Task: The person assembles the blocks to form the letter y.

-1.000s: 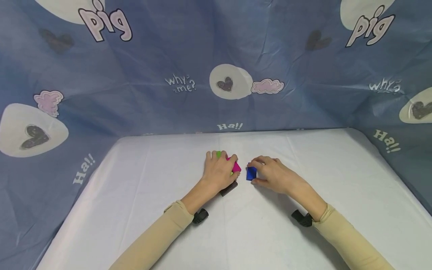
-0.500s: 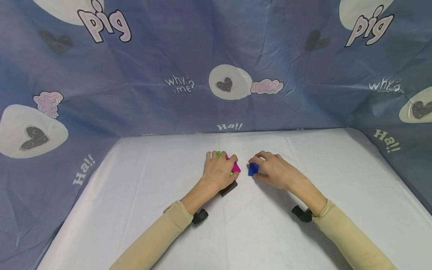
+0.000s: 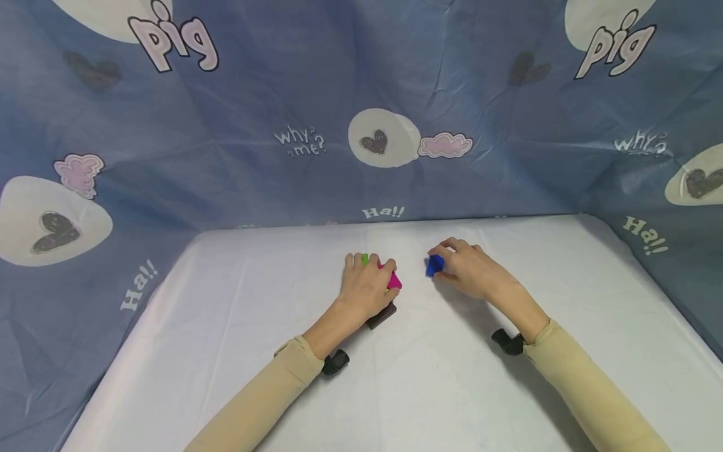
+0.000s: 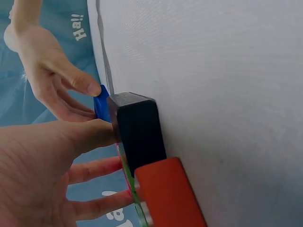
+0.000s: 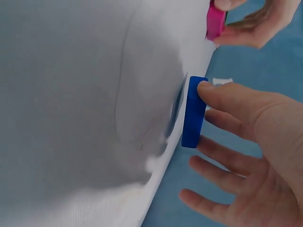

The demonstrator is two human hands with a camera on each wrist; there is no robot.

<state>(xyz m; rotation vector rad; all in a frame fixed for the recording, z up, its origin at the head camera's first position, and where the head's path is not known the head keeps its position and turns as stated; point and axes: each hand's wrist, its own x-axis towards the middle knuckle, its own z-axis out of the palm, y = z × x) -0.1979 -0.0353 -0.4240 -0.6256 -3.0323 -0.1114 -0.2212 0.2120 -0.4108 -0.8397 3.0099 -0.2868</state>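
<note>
My right hand (image 3: pixel 477 274) pinches a small blue block (image 3: pixel 435 265) between thumb and fingers, right of the table's middle. In the right wrist view this blue block (image 5: pixel 194 112) appears a little off the white cloth. My left hand (image 3: pixel 364 289) lies over a cluster of coloured blocks, its thumb and index finger on either side of a pink block (image 3: pixel 395 280). A green block (image 3: pixel 365 257) peeks out between its fingers, and a dark block (image 3: pixel 381 316) lies below the palm. An orange block (image 4: pixel 168 194) shows in the left wrist view; the hand covers much of the cluster.
A white cloth (image 3: pixel 316 408) covers the table. Blue printed fabric (image 3: pixel 248 157) rises behind it and along both sides. Black wrist devices (image 3: pixel 336 363) sit under both forearms.
My right hand has moved away from me and slightly right with the blue block, widening the gap to the other blocks. The left hand has stayed over its cluster.
</note>
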